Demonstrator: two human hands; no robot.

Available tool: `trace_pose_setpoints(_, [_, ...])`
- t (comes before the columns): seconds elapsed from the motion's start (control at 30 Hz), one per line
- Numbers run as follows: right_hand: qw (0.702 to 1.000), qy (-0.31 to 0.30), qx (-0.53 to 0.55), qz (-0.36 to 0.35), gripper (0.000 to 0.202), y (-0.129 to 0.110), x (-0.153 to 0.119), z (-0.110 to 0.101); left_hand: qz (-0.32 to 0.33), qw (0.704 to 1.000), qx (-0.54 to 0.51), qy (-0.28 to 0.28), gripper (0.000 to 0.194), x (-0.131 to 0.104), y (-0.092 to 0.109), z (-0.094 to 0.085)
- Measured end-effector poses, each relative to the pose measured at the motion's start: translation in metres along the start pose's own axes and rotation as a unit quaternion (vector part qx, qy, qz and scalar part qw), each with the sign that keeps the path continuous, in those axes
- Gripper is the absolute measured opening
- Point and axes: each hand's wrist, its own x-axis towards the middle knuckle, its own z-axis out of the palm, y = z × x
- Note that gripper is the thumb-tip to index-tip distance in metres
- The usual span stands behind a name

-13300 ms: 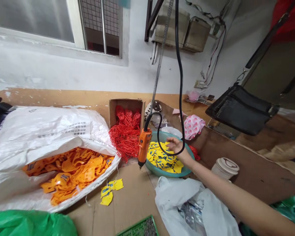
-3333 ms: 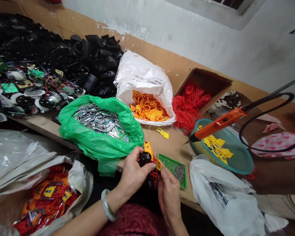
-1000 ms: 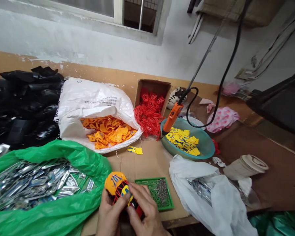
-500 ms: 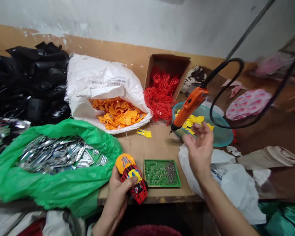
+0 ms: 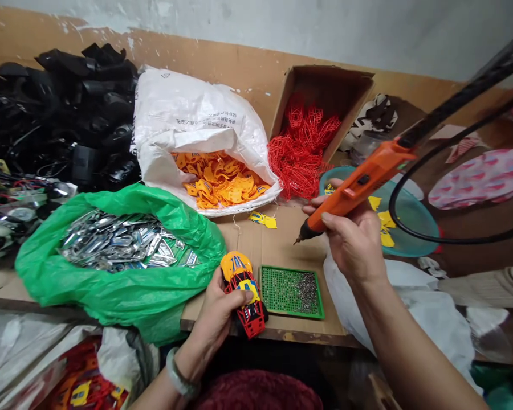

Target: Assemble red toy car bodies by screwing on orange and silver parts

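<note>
Shiny black plastic parts point(image 5: 64, 114) lie heaped by the tan-and-white wall point(image 5: 273, 34), well apart from 1 pink-spotted cloth point(image 5: 481, 177).

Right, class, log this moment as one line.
left hand: holds toy car | right hand: holds orange screwdriver | screwdriver tip: apart from car

Bench point(image 5: 277, 245) — green tray point(image 5: 277, 291), yellow pieces point(image 5: 263, 220)

On the wrist point(image 5: 193, 360) of the left hand point(image 5: 217, 308) there is one smooth, rounded bangle point(image 5: 175, 373), pale grey-green. The right hand point(image 5: 359, 244) and both forearms point(image 5: 410, 344) are bare. Below the front edge of the bench point(image 5: 312, 337), the clothing point(image 5: 256, 393) is dark red, with mottled pattern.
</note>
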Motion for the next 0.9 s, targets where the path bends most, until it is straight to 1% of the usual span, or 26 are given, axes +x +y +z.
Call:
trace_pose_setpoints(0.1, [0.998, 0.002, 0.059, 0.018, 0.031, -0.011, -0.013, 0.019, -0.008, 1.0, -0.002, 0.003, 0.061, 0.003, -0.001, 0.0])
trace_pose_setpoints(0.2, [0.994, 0.0, 0.103, 0.042, 0.033, -0.017, -0.028, 0.041, -0.014, 1.0, -0.01, 0.004, 0.06, 0.004, -0.001, -0.001])
trace_pose_setpoints(0.33, [0.983, -0.046, 0.167, 0.062, 0.028, -0.016, -0.043, 0.06, -0.018, 1.0, -0.013, 0.006, 0.058, 0.002, 0.0, -0.002])
trace_pose_setpoints(0.47, [0.974, -0.085, 0.2, 0.068, 0.022, -0.011, -0.05, 0.069, -0.008, 1.0, -0.009, 0.017, 0.06, 0.002, 0.001, -0.001])
trace_pose_setpoints(0.63, [0.967, -0.116, 0.215, 0.077, 0.02, -0.006, -0.056, 0.074, -0.003, 1.0, -0.03, 0.006, 0.063, 0.004, -0.001, -0.002])
trace_pose_setpoints(0.9, [0.968, -0.128, 0.201, 0.074, 0.021, -0.003, -0.057, 0.077, 0.001, 1.0, -0.024, 0.005, 0.057, 0.004, -0.001, -0.003])
